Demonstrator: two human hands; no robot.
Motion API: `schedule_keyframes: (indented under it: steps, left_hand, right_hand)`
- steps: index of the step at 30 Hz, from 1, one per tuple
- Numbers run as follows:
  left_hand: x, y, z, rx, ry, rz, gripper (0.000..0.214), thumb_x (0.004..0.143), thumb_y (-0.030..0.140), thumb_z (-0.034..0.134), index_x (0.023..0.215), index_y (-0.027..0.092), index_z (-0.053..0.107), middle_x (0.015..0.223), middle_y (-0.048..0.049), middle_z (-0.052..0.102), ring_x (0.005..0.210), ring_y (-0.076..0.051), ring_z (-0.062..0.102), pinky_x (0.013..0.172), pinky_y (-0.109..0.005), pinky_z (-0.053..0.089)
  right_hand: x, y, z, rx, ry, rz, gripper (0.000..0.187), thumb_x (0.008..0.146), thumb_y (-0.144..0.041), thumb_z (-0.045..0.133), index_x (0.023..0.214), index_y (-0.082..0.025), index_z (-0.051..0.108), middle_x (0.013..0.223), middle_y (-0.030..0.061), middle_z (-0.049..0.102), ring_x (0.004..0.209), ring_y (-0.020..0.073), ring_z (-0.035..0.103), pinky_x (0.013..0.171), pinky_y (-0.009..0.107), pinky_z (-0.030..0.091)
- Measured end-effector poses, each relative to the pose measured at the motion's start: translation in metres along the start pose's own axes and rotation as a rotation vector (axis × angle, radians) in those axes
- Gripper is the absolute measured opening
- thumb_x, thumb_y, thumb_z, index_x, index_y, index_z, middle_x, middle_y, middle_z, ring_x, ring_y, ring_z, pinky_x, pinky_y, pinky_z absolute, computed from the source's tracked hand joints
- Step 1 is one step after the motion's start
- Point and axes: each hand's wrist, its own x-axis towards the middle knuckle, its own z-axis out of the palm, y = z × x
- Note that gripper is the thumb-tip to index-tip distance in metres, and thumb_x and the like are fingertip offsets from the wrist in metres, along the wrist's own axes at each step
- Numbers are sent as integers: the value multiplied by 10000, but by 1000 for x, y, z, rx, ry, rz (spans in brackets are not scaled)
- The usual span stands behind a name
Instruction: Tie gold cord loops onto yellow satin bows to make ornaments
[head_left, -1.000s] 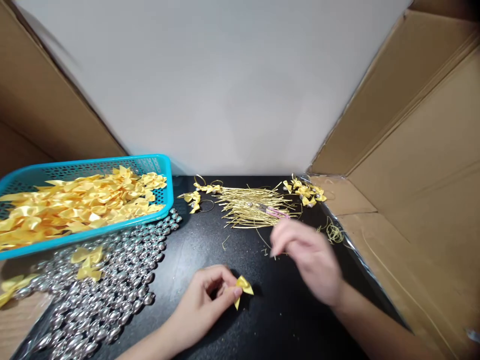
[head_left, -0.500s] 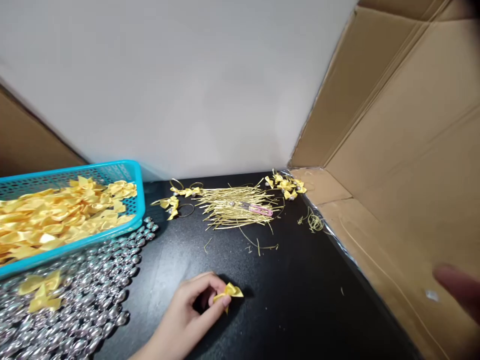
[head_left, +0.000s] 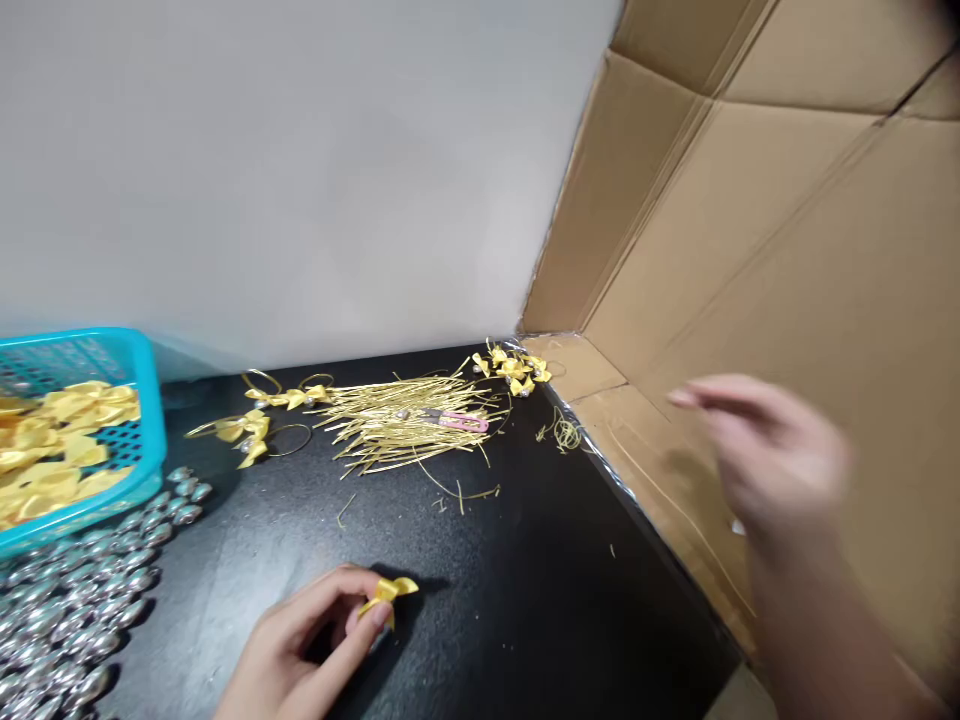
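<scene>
Yellow bow (head_left: 388, 589), hands (head_left: 304, 640) (head_left: 780, 460) well apart

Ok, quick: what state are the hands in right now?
Left hand: closed, pinching a yellow bow.
Right hand: blurred, in front of the cardboard; whether it holds anything cannot be told.

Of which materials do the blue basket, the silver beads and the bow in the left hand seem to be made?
Basket: probably glossy plastic, with regular small holes. Silver beads: mirror-like finish with bright highlights; coated plastic or metal, unclear. Bow in the left hand: likely satin ribbon, yellow with soft sheen.
</scene>
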Motion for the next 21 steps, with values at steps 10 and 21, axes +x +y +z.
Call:
schedule_keyframes:
  steps: [10, 21]
  left_hand:
    - [4, 1, 1, -88, 92, -32, 297, 703, 478, 749, 851, 221, 756, 776, -56, 790, 654, -235, 737, 575, -238, 589]
    - [2, 5, 1, -80, 38, -11, 186, 791, 369, 674, 834, 195, 723, 688, -28, 728, 601, -182, 653, 556, -233, 512]
  right_hand:
    - [114, -33, 41, -909, -491, 372, 342, 932, -323, 588, 1222, -145, 552, 1220, 101, 588, 1023, 222, 623, 854, 422, 542]
    - [129, -58, 17, -857, -444, 313, 216, 926, -253, 583, 1070, -101, 637, 1104, 143, 653, 968, 238, 640, 848, 412, 522]
